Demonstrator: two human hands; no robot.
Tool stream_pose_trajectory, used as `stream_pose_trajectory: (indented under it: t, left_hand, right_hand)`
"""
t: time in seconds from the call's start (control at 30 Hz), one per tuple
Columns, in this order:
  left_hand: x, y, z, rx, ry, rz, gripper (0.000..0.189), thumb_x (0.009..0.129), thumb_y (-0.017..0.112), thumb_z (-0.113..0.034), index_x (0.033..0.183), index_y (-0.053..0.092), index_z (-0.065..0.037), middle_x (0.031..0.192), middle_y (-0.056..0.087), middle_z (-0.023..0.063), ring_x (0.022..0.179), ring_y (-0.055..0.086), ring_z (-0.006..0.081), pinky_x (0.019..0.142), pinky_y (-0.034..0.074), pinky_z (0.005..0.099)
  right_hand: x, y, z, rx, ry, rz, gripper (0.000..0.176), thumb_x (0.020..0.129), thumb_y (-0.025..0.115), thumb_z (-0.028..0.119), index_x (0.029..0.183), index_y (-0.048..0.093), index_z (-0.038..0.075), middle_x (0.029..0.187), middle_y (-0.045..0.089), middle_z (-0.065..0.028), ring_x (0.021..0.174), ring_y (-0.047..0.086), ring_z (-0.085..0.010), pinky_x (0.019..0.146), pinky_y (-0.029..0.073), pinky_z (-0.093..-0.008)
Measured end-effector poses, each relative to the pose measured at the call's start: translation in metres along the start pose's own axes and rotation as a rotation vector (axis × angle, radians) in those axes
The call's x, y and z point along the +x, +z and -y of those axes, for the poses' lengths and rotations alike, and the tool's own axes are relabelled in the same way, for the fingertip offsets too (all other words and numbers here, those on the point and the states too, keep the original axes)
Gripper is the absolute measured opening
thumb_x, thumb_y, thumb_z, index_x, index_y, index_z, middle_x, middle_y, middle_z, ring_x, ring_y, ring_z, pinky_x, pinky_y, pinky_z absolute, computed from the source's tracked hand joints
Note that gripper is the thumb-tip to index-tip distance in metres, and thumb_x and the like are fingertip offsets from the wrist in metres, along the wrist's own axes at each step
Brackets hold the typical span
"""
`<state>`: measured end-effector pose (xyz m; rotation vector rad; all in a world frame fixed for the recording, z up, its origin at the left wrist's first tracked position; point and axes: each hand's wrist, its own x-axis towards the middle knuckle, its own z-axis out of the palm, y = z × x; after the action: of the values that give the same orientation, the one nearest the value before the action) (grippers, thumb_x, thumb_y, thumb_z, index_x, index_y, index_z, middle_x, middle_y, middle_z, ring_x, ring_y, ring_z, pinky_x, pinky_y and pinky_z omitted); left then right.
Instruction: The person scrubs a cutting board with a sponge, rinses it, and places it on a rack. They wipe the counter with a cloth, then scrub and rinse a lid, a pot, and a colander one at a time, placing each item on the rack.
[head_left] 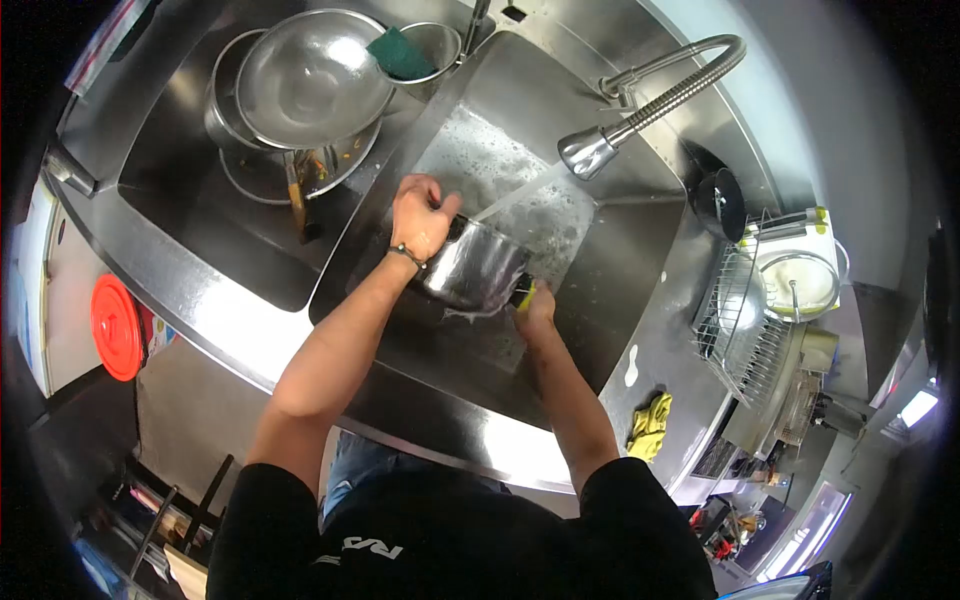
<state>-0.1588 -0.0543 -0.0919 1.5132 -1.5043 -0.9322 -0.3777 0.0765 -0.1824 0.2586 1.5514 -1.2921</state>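
A shiny metal pot (473, 266) is tilted in the right sink basin (630, 270), with soapy water around it. My left hand (423, 215) is closed on its upper left side, by one of its dark handles. Closed near the other black handle (521, 289), my right hand (537, 312) holds a small yellow sponge, mostly hidden by the fingers. Water runs in a stream from the spray faucet (588, 152) toward the pot's upper edge. Suds lie on the basin floor.
The left basin holds a large metal bowl (315, 80), stacked pans and a wooden-handled utensil (297, 200). A green scouring pad (400, 54) rests on a metal container (440, 50). A yellow cloth (651, 427) and a wire dish rack (745, 320) are at right.
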Motion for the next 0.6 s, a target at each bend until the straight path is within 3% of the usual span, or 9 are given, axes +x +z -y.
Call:
stream_pose_trajectory:
  t: [0.07,0.2,0.27,0.33,0.37,0.43,0.5,0.53,0.6]
  left_hand:
    - [0.003,0.002,-0.001,-0.094,-0.2,-0.053,0.044,0.067,0.065,-0.014,0.104,0.046,-0.002,0.102,0.048,0.0214,0.096,0.047,0.0341,0.087,0.038,0.0371]
    - [0.012,0.012,0.015,-0.32,-0.289,-0.14,0.053,0.068,0.059,-0.005,0.116,0.039,0.002,0.11,0.05,0.0208,0.096,0.05,0.0299,0.085,0.04,0.0358]
    - [0.009,0.001,0.005,-0.748,-0.469,0.121,0.055,0.066,0.055,0.004,0.119,0.041,0.0,0.121,0.046,0.0189,0.111,0.043,0.0268,0.097,0.031,0.0336]
    - [0.004,-0.007,-0.005,-0.713,-0.369,0.228,0.055,0.066,0.053,0.005,0.119,0.041,-0.001,0.122,0.046,0.0174,0.111,0.044,0.0251,0.096,0.033,0.0323]
    - [0.005,-0.011,-0.009,-0.679,-0.259,0.337,0.055,0.066,0.052,0.007,0.119,0.041,-0.002,0.123,0.046,0.0158,0.111,0.044,0.0235,0.095,0.034,0.0311]
    - [0.007,-0.012,-0.006,-0.589,-0.187,0.376,0.053,0.068,0.053,0.007,0.118,0.043,-0.002,0.113,0.05,0.0136,0.099,0.051,0.0204,0.083,0.041,0.0275]
    - [0.012,-0.006,0.006,-0.572,-0.062,0.345,0.052,0.067,0.053,0.007,0.117,0.043,-0.002,0.112,0.052,0.0116,0.102,0.051,0.0193,0.084,0.042,0.0277]
    - [0.011,-0.006,0.001,-0.56,-0.023,0.325,0.051,0.066,0.054,0.006,0.116,0.044,-0.001,0.113,0.054,0.0129,0.106,0.052,0.0211,0.085,0.043,0.0288]
    - [0.011,-0.005,0.003,-0.449,-0.051,0.296,0.048,0.067,0.054,0.004,0.115,0.046,0.001,0.11,0.057,0.0126,0.104,0.055,0.0215,0.086,0.043,0.029]
  right_hand:
    - [-0.018,0.008,0.017,0.032,-0.054,0.091,0.032,0.092,0.041,0.025,0.115,0.049,0.003,0.1,0.058,-0.0078,0.091,0.057,-0.023,0.077,0.047,-0.0362]
    - [-0.042,0.042,0.051,-0.059,-0.312,0.119,0.028,0.09,0.044,0.022,0.114,0.049,0.011,0.101,0.057,-0.0079,0.09,0.056,-0.0218,0.076,0.046,-0.0335]
    - [-0.039,0.058,0.059,-0.156,-0.524,0.166,0.029,0.089,0.045,0.022,0.116,0.049,0.011,0.103,0.056,-0.0082,0.092,0.055,-0.0215,0.077,0.045,-0.0347]
    - [-0.038,0.073,0.059,-0.713,-0.757,0.32,0.031,0.088,0.046,0.017,0.118,0.047,0.01,0.108,0.057,-0.0102,0.096,0.056,-0.0266,0.08,0.044,-0.0383]
    - [-0.035,0.076,0.054,-0.702,-0.756,0.316,0.031,0.088,0.046,0.017,0.118,0.047,0.01,0.108,0.057,-0.0102,0.096,0.056,-0.0266,0.08,0.044,-0.0383]
    - [-0.022,0.071,0.034,-1.6,-0.533,0.439,0.035,0.084,0.048,0.013,0.118,0.05,0.006,0.118,0.052,-0.0149,0.11,0.049,-0.0309,0.09,0.039,-0.037]
    - [0.025,0.032,-0.014,-1.663,-0.666,1.007,0.037,0.081,0.051,0.01,0.117,0.052,0.009,0.12,0.051,-0.0198,0.11,0.05,-0.0354,0.094,0.038,-0.0424]
    - [0.03,0.024,-0.034,-1.654,-0.666,1.006,0.037,0.081,0.051,0.01,0.117,0.052,0.009,0.12,0.051,-0.0198,0.11,0.05,-0.0354,0.094,0.038,-0.0424]
    - [0.02,0.026,-0.057,-1.794,-1.197,1.321,0.039,0.079,0.054,0.017,0.117,0.055,0.01,0.126,0.048,-0.0157,0.117,0.044,-0.0321,0.102,0.03,-0.042]
